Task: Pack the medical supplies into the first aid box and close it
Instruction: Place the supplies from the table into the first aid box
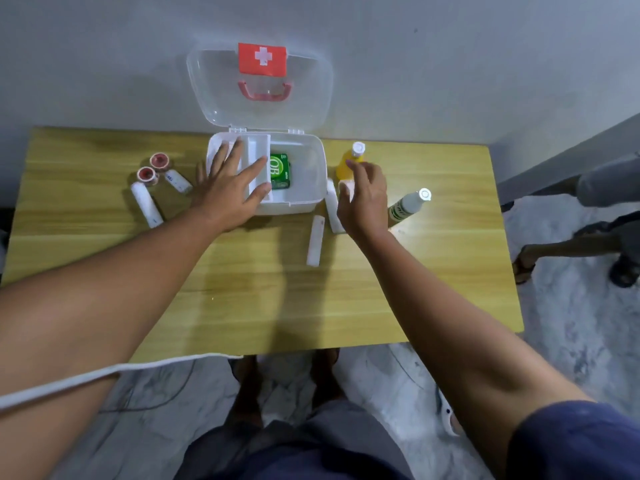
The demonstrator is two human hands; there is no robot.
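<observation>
The white first aid box (304,199) stands open at the table's back, its clear lid (311,98) with a red cross label leaning on the wall. A green packet (279,170) lies inside. My left hand (228,188) rests with fingers spread on the white inner tray (260,150) in the box's left half. My right hand (363,199) wraps around the lower part of an upright yellow bottle (350,157) just right of the box. Two white packets (316,241) (331,206) lie in front of the box.
Left of the box lie two red tape rolls (153,168) and two white bandage rolls (146,204) (178,180). A white bottle with green print (408,206) stands to the right. Another person's legs (588,237) are beside the table's right edge. A white cord (104,372) crosses the front left.
</observation>
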